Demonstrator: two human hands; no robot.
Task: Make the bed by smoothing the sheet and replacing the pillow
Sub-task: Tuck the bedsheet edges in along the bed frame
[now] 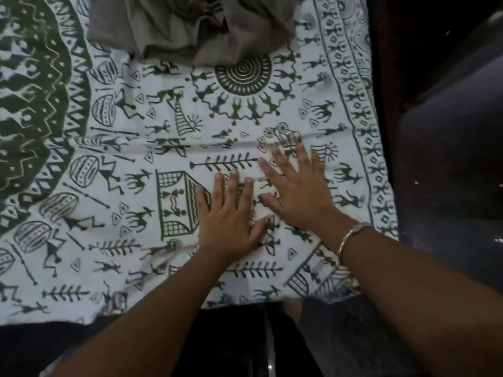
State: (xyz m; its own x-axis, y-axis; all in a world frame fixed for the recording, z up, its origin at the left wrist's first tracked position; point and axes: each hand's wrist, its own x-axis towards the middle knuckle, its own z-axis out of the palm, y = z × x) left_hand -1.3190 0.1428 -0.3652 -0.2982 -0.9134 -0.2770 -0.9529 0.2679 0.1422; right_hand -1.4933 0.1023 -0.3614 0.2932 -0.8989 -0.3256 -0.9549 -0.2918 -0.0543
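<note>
A white bed sheet [141, 137] printed with dark green folk figures covers the bed. My left hand [228, 213] lies flat on it near the front edge, fingers straight and spread. My right hand [296, 186] presses flat on the sheet just to the right and slightly ahead, a silver bangle on its wrist. The two thumbs nearly touch. A shallow crease runs across the sheet just beyond my right fingertips. No pillow shows in view.
A crumpled grey-brown cloth [190, 28] lies on the sheet at the far edge. The bed's right edge [381, 159] drops to a dark floor [449, 159]. The front edge of the bed runs below my forearms.
</note>
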